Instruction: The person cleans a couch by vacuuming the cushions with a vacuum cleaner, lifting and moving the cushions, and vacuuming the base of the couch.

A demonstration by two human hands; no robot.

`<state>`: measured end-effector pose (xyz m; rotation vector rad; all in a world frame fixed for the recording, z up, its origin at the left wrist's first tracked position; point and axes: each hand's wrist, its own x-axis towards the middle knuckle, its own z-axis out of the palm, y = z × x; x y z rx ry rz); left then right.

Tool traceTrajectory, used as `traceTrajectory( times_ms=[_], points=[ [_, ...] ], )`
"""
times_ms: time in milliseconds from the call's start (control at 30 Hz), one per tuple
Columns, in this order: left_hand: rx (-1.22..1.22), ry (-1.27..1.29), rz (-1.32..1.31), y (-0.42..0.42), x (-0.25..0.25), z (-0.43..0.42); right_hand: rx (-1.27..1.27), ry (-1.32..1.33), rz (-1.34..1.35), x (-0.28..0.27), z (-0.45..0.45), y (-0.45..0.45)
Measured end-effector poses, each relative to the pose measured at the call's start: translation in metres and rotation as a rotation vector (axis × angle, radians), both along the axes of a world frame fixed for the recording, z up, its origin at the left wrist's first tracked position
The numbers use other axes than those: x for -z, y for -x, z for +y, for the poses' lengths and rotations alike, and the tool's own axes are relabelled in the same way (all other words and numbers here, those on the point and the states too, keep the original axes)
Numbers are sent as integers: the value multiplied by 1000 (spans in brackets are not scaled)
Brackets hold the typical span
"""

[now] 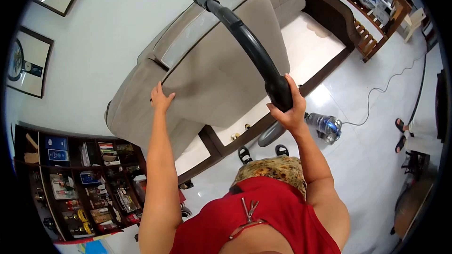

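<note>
My right hand (pixel 293 108) is wrapped round the black handle of a vacuum cleaner wand (pixel 252 42). The wand arches up and away to the left, its tip in front of the sofa back. A grey seat cushion (pixel 226 66) stands tilted up on the sofa, and my left hand (pixel 161 99) grips its near left edge, thumb on the front face. The vacuum cleaner's silver and blue body (pixel 325 128) sits on the floor to the right of my right hand. Part of the hose is hidden behind my right hand and forearm.
The sofa's dark wooden frame (pixel 329 68) shows a pale base. A shelf unit (pixel 80 167) full of small items stands at lower left. A thin power cord (pixel 372 91) crosses the tiled floor. Another person's feet (pixel 400 134) are at the right.
</note>
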<state>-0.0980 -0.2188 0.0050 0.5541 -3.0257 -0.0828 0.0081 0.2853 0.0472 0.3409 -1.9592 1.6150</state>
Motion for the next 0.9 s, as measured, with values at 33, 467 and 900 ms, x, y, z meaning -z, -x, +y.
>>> traceTrajectory(
  times_ms=[33,467,900],
  points=[
    [-16,5,-14,-3,-2,5,-7,-36,21,0,14,0],
    [-70,-59,14,-23,-2,14,-409,-719,156,-45,33,-23],
    [-108,-48,74,-62,-8,54,-495,-637,34,-135,86,-23]
  ],
)
